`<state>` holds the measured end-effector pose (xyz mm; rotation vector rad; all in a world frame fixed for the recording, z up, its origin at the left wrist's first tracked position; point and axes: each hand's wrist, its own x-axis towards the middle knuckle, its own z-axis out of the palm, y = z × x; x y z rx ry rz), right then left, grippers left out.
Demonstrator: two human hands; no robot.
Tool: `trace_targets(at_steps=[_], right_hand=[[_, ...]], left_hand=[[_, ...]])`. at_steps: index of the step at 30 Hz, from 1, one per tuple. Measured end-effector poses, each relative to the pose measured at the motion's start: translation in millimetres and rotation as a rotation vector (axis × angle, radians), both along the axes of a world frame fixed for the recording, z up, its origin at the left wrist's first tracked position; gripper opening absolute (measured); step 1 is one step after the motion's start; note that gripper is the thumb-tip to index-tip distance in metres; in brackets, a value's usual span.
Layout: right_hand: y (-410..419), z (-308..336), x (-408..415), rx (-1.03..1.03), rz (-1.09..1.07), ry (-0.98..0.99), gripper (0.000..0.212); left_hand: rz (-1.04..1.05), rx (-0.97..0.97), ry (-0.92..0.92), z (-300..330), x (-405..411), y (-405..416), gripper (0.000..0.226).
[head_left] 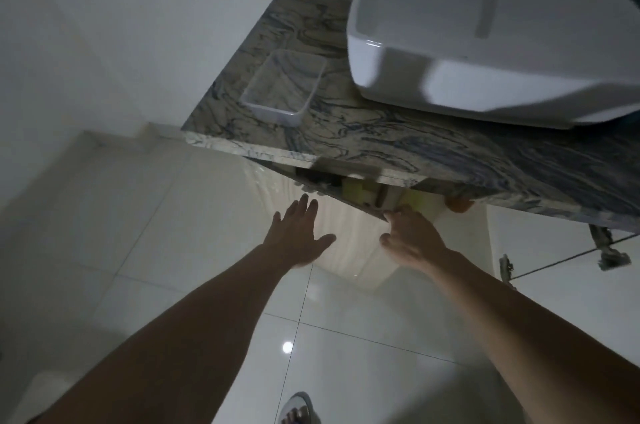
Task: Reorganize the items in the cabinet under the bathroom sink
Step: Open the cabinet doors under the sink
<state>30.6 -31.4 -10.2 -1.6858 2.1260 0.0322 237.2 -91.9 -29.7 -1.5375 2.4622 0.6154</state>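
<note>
White gloss on the left cabinet door (346, 233) catches the light as it stands partly open under the marbled counter (398, 143). From where we stand, the cabinet opening (349, 189) sits at about twelve o'clock, tucked below the counter's front edge, with the basin (485, 42) at one o'clock above it and an empty clear tray (282, 86) at eleven o'clock on the stone.

Our right hand (408, 236) curls its fingers over the door's top edge, gripping it. Our left hand (299, 233) is open, fingers spread, holding nothing, at ten o'clock from the right hand and apart from the door. The right-hand door (561, 261), at three o'clock, already hangs wide on its hinges.

Inside we glimpse only a pale yellow block (356, 189), perhaps a sponge, and some darker shapes beside it; what they are we cannot tell.

To do this step well, we judge it best to swing the door fully out along its hinge arc, not pull it downward. Then we should crouch, since the counter hides nearly all the contents from this height. Our free left hand could steady the door or reach in first.
</note>
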Motion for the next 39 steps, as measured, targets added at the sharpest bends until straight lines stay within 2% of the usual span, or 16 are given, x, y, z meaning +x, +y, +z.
trace_targets(at_steps=[2, 5, 8, 9, 11, 12, 14, 15, 16, 18, 21, 23, 26, 33, 36, 39], right_hand=[[6.1, 5.1, 4.1, 0.062, 0.039, -0.077, 0.026], [16.2, 7.0, 26.7, 0.137, 0.103, -0.239, 0.029], [26.9, 5.1, 65.8, 0.238, 0.13, -0.443, 0.015], [28.4, 3.4, 80.2, 0.24, 0.183, -0.473, 0.011], [25.5, -3.0, 109.6, 0.14, 0.37, -0.404, 0.008], [23.3, -5.8, 126.3, 0.072, 0.439, -0.358, 0.027], [17.0, -12.0, 160.0, -0.034, 0.494, -0.328, 0.086], [11.6, -16.1, 176.7, -0.068, 0.532, -0.308, 0.107], [5.2, -18.7, 193.3, -0.105, 0.606, -0.258, 0.116], [-8.9, -24.5, 222.8, -0.172, 0.758, -0.107, 0.105], [-25.8, -22.8, 243.3, -0.254, 0.822, 0.018, 0.072], [-32.7, -18.9, 250.8, -0.242, 0.84, 0.008, 0.062], [-40.3, -15.5, 255.5, -0.19, 0.858, -0.015, 0.062], [-49.3, -2.7, 247.7, -0.121, 0.906, 0.031, 0.071], [-52.8, 1.5, 232.3, -0.089, 0.877, 0.004, 0.072], [-54.0, 6.6, 205.4, -0.025, 0.776, -0.017, 0.072]], left_hand=[[0.121, 0.047, 0.124, 2.3, 8.9, 13.7, 0.073], [0.295, 0.156, 0.299, 4.0, 27.3, 33.5, 0.064], [0.572, 0.365, 0.531, 3.0, 51.1, 53.7, 0.048], [0.682, 0.446, 0.624, 3.2, 60.7, 62.5, 0.045], [0.854, 0.602, 0.743, 4.8, 81.6, 81.2, 0.049], [0.904, 0.643, 0.763, 5.6, 93.1, 90.5, 0.05], [0.993, 0.641, 0.799, 4.8, 117.1, 105.8, 0.045], [1.053, 0.62, 0.813, 6.0, 128.3, 111.0, 0.044], [1.111, 0.577, 0.807, 8.2, 138.8, 114.3, 0.045], [1.163, 0.435, 0.693, 8.5, 164.4, 115.4, 0.046], [1.111, 0.307, 0.58, 8.0, 193.2, 108.1, 0.037], [1.077, 0.226, 0.468, 7.5, 208.4, 104.0, 0.028], [1.017, 0.16, 0.375, 4.4, 221.4, 100.5, 0.036], [0.915, 0.198, 0.291, 14.7, 222.9, 82.0, 0.034], [0.747, 0.052, 0.137, 19.3, 213.9, 68.6, 0.023], [0.57, -0.103, 0.136, 22.5, 197.8, 52.8, 0.038]])
